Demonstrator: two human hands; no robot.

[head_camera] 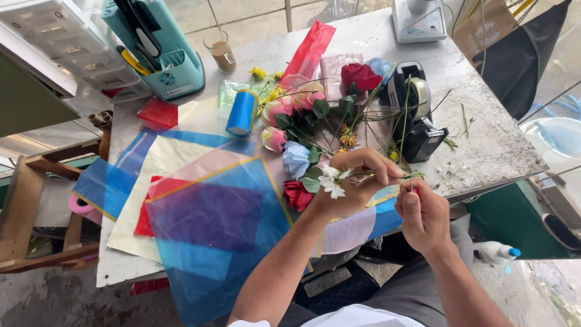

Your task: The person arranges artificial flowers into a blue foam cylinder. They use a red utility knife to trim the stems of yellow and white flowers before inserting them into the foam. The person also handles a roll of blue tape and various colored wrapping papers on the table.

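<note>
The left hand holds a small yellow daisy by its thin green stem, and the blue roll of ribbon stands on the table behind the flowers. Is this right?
Not quite. In the head view, the small daisy in the left hand is white, not yellow. The blue roll of ribbon does stand on the table behind the flowers.

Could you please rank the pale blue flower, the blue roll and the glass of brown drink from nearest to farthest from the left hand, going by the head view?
Measured from the left hand:
1. Pale blue flower, just left of it.
2. Blue roll, farther up and left.
3. Glass of brown drink, farthest, near the table's far edge.
</note>
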